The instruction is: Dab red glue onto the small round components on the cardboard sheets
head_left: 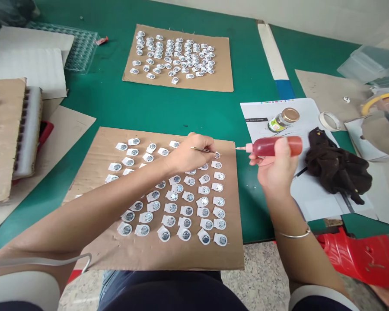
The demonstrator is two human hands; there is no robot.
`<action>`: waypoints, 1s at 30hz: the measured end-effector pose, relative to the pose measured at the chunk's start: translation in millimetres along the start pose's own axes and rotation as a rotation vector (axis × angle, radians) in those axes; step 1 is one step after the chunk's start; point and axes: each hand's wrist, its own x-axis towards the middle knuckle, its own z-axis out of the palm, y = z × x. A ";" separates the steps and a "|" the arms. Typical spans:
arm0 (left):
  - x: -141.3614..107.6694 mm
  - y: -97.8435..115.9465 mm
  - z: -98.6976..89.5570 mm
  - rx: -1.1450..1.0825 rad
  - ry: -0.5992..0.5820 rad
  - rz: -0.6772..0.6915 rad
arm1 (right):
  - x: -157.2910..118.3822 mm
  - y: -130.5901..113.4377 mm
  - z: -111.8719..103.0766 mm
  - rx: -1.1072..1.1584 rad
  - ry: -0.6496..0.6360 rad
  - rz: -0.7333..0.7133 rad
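My left hand [192,151] is closed on thin metal tweezers [201,149], whose tip is at a small round white-and-silver part [217,155] near the top right corner of the near cardboard sheet [214,257]. In my right hand [277,170] is a squeeze bottle [272,146] of red liquid, tilted on its side. Its thin nozzle points left, just beyond the cardboard's right edge and apart from the tweezers. Rows of similar round parts with white tabs lie on the near sheet, some hidden under my left forearm.
A second cardboard sheet [178,84] with many small parts lies farther back. At right are a glass jar [283,119], papers, a dark cloth [339,166] and a tape roll [330,121]. Stacked cardboard [4,142] and a clear tray [84,49] are at left; a red stool [363,257] stands lower right.
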 end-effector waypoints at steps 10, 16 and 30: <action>-30.4 4.3 21.4 0.068 0.035 0.067 | 15.4 -12.5 22.8 0.138 -0.036 -0.116; -27.7 0.6 28.9 0.120 0.064 0.060 | 9.1 -6.0 17.3 0.095 -0.026 -0.139; -27.1 3.7 31.5 0.181 0.089 0.145 | 3.9 -3.0 17.5 0.013 -0.049 -0.116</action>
